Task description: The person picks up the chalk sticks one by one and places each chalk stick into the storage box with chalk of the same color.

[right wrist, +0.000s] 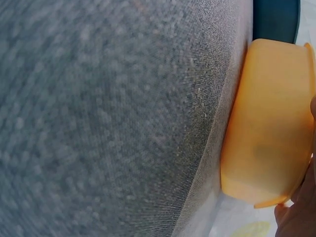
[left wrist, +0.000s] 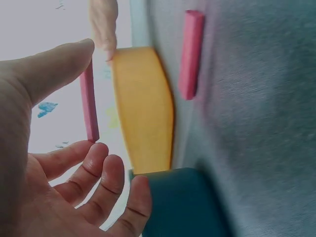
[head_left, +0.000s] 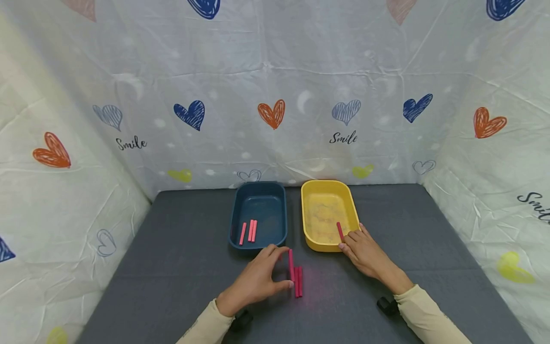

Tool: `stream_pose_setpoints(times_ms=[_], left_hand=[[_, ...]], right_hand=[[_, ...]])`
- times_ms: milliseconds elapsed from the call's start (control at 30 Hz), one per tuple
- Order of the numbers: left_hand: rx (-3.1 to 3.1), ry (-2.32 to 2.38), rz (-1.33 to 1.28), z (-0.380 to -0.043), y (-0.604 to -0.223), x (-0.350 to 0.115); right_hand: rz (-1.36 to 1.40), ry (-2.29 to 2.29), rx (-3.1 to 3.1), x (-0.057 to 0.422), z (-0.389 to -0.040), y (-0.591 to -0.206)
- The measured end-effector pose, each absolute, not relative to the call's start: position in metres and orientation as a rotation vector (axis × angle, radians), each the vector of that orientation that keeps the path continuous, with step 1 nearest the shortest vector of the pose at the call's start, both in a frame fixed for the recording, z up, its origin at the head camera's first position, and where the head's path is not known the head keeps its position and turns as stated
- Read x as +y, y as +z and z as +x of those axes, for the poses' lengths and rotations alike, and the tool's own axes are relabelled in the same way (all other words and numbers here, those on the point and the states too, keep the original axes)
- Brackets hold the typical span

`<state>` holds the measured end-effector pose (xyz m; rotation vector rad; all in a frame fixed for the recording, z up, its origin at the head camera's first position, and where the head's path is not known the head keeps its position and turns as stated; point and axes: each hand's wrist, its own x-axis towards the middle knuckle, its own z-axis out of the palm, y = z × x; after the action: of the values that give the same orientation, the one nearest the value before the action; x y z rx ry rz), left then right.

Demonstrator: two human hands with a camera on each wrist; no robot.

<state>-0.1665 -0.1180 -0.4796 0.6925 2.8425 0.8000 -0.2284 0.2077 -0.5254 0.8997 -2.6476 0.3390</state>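
My left hand (head_left: 259, 277) pinches a slim pink stick (head_left: 291, 265) lengthwise, thumb at one end and fingertip at the other. The left wrist view shows this held stick (left wrist: 89, 103) with its flat sides. Two darker pink sticks (head_left: 298, 282) lie side by side on the table just beside it. Over the near right corner of the yellow tray (head_left: 307, 229), my right hand (head_left: 365, 253) holds a dark red stick (head_left: 340, 231) by its near end, the rest reaching in over the tray floor. In the right wrist view only part of this hand (right wrist: 301, 210) shows.
A dark blue tray (head_left: 235, 215) stands left of the yellow one and has light pink sticks (head_left: 252, 231) in it. Dark cloth covers the table (head_left: 180, 248). Behind hangs a pale curtain (head_left: 232, 86) printed with hearts. Black bands show at both wrists.
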Motion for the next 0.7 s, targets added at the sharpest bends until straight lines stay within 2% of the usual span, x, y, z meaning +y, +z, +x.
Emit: stream_pose_setpoints(times_ms=[700], left_hand=[[2.905, 0.958, 0.708, -0.195, -0.443, -0.097]], right_hand=[[0.941, 0.326, -2.587, 0.207, -0.229, -0.524]])
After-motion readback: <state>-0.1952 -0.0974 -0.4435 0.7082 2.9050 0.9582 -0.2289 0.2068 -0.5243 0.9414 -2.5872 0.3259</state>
